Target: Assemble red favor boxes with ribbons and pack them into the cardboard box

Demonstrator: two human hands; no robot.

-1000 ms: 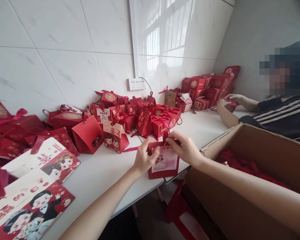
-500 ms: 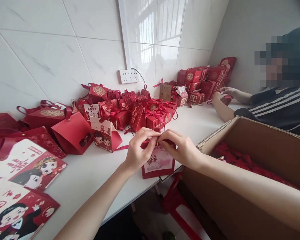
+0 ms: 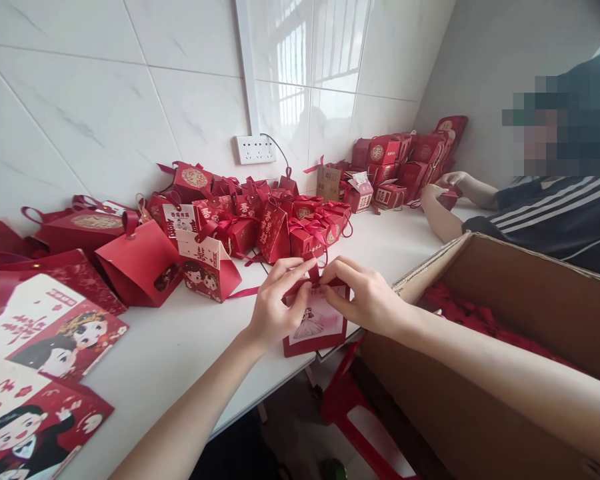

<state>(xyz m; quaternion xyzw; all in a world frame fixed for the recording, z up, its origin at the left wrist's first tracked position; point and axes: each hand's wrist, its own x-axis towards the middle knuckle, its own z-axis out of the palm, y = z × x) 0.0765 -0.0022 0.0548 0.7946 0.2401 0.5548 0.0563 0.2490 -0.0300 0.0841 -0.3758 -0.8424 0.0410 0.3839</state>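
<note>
The red gift box [image 3: 316, 325] stands upright at the white table's [image 3: 180, 347] front edge, bare tabletop left of it, a cardboard carton [image 3: 505, 300] close on the right. Left hand [image 3: 273, 303] and right hand [image 3: 365, 297] meet over its top, fingertips pinching what looks like its ribbon [image 3: 314, 275].

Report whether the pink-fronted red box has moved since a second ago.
No: the red box keeps its spot on the table edge, just as near the cardboard carton's corner.

A single head-worn camera looks forward and down across the white worktop [image 3: 180, 347] toward the tiled wall [image 3: 105, 120], close above the person's left hand [image 3: 273, 308] and right hand [image 3: 367, 300] at the worktop's near edge.
</note>
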